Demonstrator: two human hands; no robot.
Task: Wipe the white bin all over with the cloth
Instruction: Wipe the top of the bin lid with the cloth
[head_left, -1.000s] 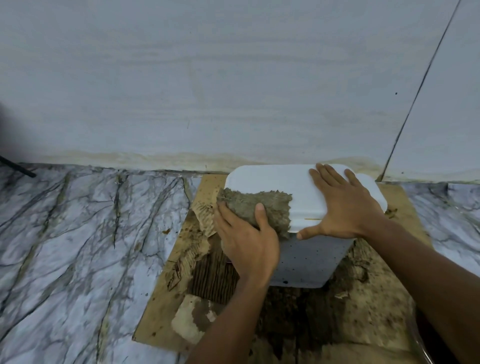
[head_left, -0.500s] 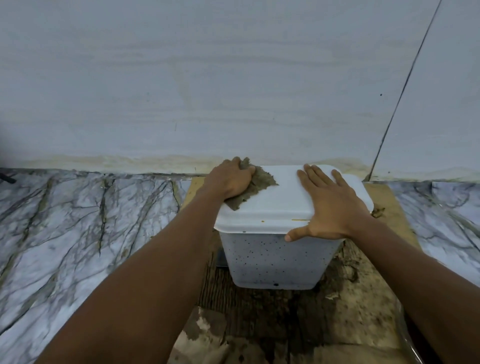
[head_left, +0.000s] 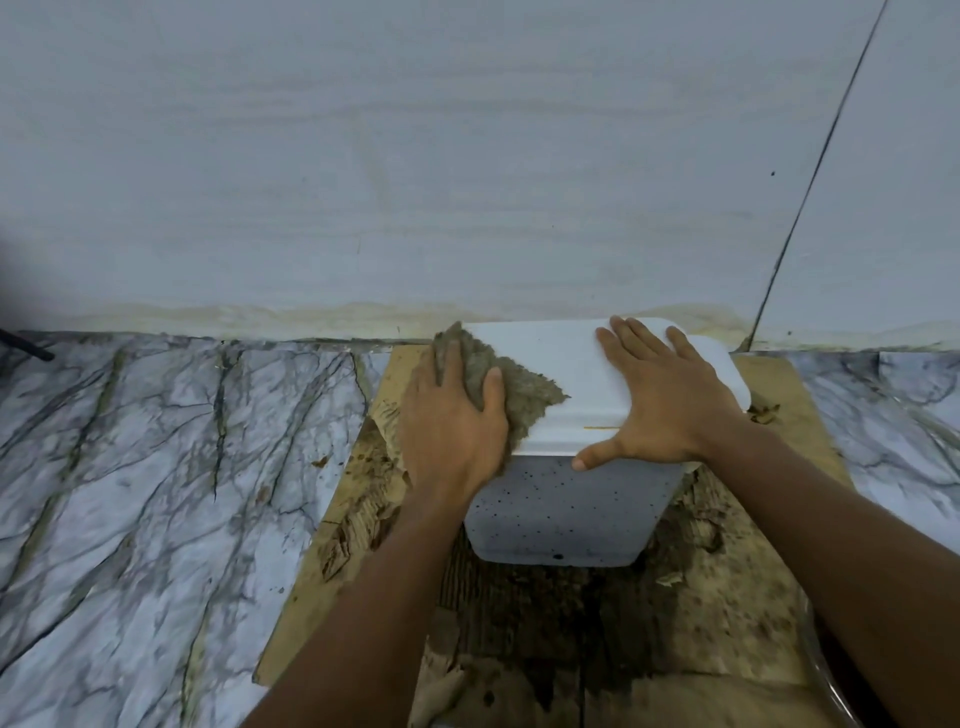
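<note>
**Cloth working the lid's left edge**

I am looking down at a pale wall (head_left: 415, 156) meeting a veined marble floor (head_left: 130, 493). A stained, peeling board (head_left: 753, 597) is lying on that floor, against the wall. The white bin (head_left: 561, 509) is standing on the board, its lid (head_left: 550, 353) on and its front speckled with dark spots. The right hand (head_left: 665, 405) is lying flat on the lid, fingers straight and spread, thumb reaching along the front rim. The left hand (head_left: 452, 426) is gripping the cloth (head_left: 524, 395) between thumb and forefinger, pressing it over the lid's left edge.
</note>
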